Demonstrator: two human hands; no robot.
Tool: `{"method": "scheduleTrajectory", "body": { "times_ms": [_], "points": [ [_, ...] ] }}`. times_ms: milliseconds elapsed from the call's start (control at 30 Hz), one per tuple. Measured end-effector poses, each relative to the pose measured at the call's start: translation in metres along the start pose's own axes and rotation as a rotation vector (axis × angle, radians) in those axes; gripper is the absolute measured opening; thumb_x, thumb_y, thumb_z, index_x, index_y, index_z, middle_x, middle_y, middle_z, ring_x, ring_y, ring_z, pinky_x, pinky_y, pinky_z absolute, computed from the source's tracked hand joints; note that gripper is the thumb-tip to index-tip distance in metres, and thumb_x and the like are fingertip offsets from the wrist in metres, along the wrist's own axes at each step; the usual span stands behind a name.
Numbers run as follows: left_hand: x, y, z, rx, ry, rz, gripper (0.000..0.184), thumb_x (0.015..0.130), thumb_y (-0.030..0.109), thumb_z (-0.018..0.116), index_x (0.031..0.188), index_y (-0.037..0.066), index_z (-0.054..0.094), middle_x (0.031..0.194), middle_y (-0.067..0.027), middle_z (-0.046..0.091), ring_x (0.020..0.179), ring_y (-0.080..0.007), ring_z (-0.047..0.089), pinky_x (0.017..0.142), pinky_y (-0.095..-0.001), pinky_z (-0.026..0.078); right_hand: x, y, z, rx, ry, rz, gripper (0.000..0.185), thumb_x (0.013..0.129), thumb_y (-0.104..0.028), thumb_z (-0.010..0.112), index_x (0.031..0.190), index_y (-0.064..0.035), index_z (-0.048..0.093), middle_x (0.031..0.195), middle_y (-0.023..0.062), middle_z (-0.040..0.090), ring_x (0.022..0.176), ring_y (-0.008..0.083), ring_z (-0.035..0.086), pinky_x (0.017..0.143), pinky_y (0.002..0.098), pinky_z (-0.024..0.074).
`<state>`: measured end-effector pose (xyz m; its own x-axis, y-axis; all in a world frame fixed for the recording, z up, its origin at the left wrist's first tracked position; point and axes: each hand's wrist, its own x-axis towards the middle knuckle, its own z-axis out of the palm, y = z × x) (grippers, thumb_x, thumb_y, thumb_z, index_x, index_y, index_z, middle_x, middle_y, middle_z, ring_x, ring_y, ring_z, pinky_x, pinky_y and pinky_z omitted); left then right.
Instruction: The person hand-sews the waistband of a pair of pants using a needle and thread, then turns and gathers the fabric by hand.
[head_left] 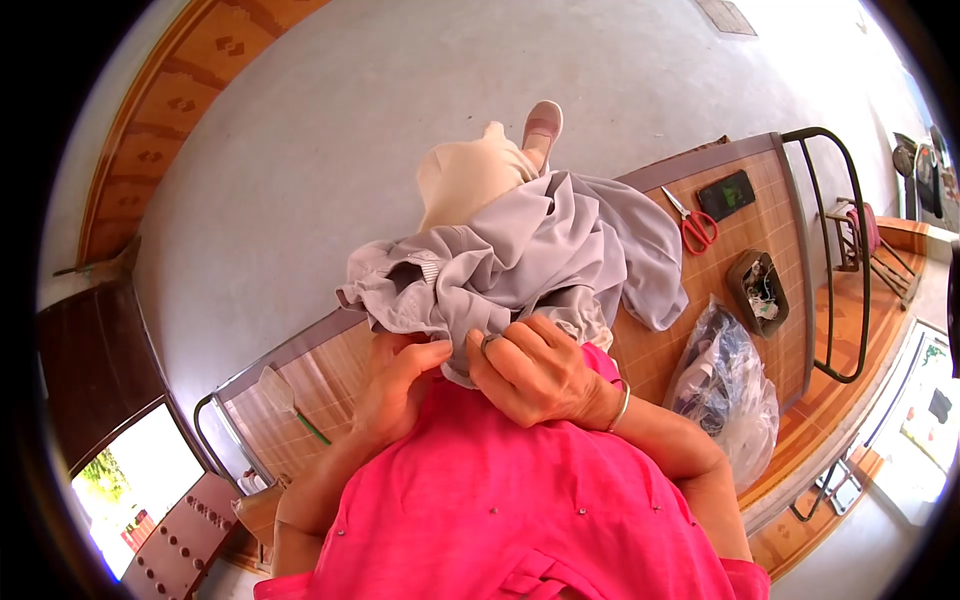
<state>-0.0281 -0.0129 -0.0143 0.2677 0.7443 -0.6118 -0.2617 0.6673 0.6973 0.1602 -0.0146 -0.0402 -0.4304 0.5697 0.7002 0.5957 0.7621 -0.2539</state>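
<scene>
A light grey garment (pixel 530 240) lies bunched across my lap, its folds spreading right onto the mat. It has a gathered, elastic-looking band around a dark opening on the left. My left hand (pixel 395 380) pinches the near edge of the cloth between thumb and fingers. Close beside it, my right hand (pixel 530 372), with a ring and a bangle, has its fingers curled on the same edge. Whether a needle or thread is between the fingertips I cannot tell. To the right of the garment lie red-handled scissors (pixel 698 232), blades pointing away.
I sit on a mat-covered bed (pixel 640 355) with a metal end rail (pixel 858 250). On the right are a phone (pixel 727 195), an open box of small items (pixel 757 292) and a clear plastic bag (pixel 728 390) with cloth inside. A fly swatter (pixel 278 390) lies left.
</scene>
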Motion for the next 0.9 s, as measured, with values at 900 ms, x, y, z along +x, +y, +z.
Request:
{"method": "scheduleTrajectory", "body": {
  "times_ms": [900],
  "points": [
    [0.001,-0.013,-0.002,-0.462,0.102,-0.077,0.022,0.088,0.001,0.055,0.108,0.002,0.064,0.103,-0.0060,0.067,0.098,-0.0160,0.063,0.087,-0.0332,0.051,-0.010,-0.007,0.001,0.104,0.017,-0.037,0.015,0.066,-0.001,0.070,0.079,0.0030,0.065,0.071,0.0029,0.038,0.060,0.0152,0.047,0.054,0.0281,0.0423]
  ]
}}
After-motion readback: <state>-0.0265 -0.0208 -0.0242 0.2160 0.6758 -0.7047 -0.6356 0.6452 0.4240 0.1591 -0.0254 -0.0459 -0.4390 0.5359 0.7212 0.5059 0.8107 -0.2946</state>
